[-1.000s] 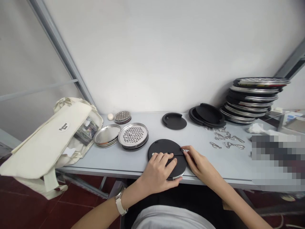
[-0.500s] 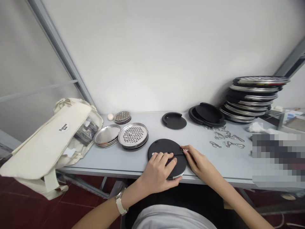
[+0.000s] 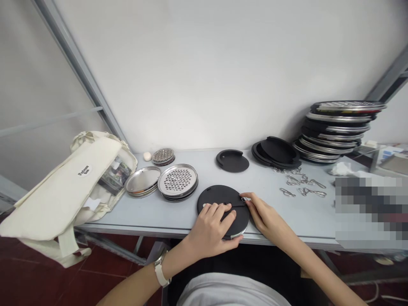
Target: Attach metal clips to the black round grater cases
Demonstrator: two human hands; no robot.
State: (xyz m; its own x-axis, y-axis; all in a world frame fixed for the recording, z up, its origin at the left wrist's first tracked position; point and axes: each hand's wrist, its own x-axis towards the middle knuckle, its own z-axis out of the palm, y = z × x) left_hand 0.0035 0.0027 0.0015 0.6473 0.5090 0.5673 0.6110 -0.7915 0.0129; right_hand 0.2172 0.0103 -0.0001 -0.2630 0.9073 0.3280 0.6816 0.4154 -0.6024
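A round black disc [image 3: 217, 193] with a silvery lower rim lies near the table's front edge. Across its top rests my left hand [image 3: 214, 225], fingers spread over the surface and thumb at the near rim, gripping it. At the disc's right edge, my right hand [image 3: 263, 214] pinches a small metal clip [image 3: 243, 199] between thumb and forefinger. The clip touches or nearly touches the edge; its far end is hidden by the fingers. Several loose metal clips [image 3: 309, 192] are scattered to the right.
To the left are a stack topped by a round grater plate [image 3: 177, 179], plain metal plates [image 3: 143, 180], small grater discs [image 3: 163, 156] and a cream bag [image 3: 66, 182]. Behind lie a black lid [image 3: 232, 161] and stacked black lids [image 3: 277, 152]. A tall plate stack [image 3: 336, 131] stands at back right.
Both hands stay in place on the disc and the clip. Slightly more of the clip shows at my right fingertips.
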